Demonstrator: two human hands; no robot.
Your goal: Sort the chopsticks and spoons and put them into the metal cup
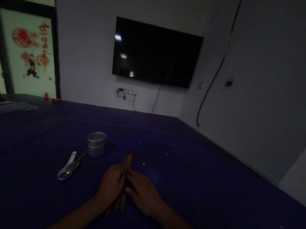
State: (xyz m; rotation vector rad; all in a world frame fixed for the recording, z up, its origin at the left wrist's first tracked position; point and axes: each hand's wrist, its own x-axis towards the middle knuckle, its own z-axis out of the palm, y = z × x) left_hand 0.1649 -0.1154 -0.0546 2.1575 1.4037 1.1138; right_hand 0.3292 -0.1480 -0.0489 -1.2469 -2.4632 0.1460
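The bundle of chopsticks [123, 202] lies on the dark blue-purple surface [202, 187], in front of the person and between the two hands. The sticks run lengthwise away from the person; the far ends sit close together, and the near ends fan out slightly. The left hand [111, 183] rests against the left side of the bundle, its fingers bent at the sticks; whether these fingers are closed around any stick cannot be determined. The right hand [143, 193] is at the right side, thumb and fingers apart, with its fingertips at the sticks. The metal cup [96, 148] stands upright, left of and beyond the left hand. The metal spoon [71, 167] and the white spoon [71, 158] lie crossed to the left of the hands, bowls overlapping and toward the person. The metal spoon's handle points to the cup base; contact is not discernible. Small white bits [143, 164] are scattered beyond and right of the hands. A dark television [156, 53] is mounted on the far wall [87, 47].
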